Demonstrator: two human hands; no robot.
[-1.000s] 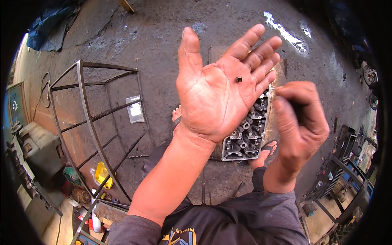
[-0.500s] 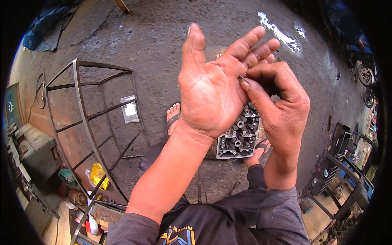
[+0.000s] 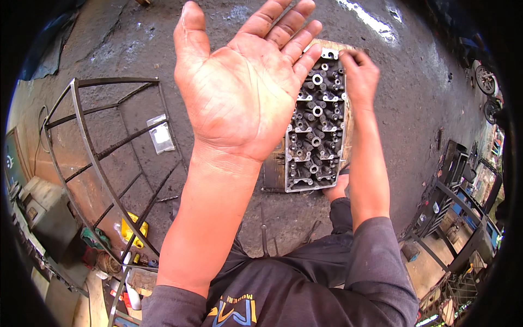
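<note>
My left hand is held palm up with its fingers spread, and nothing shows on the palm. Beyond and to the right of it lies a grey metal cylinder head, long and narrow, with rows of round bores and bolt holes. It rests on a wooden board. At the far right corner of the cylinder head is my right hand, slightly blurred, thumb and fingers pinched together. Whatever sits between those fingertips is hidden. The left fingers cover part of the cylinder head's left edge.
A dark metal frame stands on the left, with a clear plastic packet beside it. A yellow container lies near its base. Metal racks are at the right, and motorcycle wheels show farther off.
My right hand has moved from the left palm, where it pinched something small and dark, to the cylinder head's far right corner. My left hand has shifted left and away from me.
</note>
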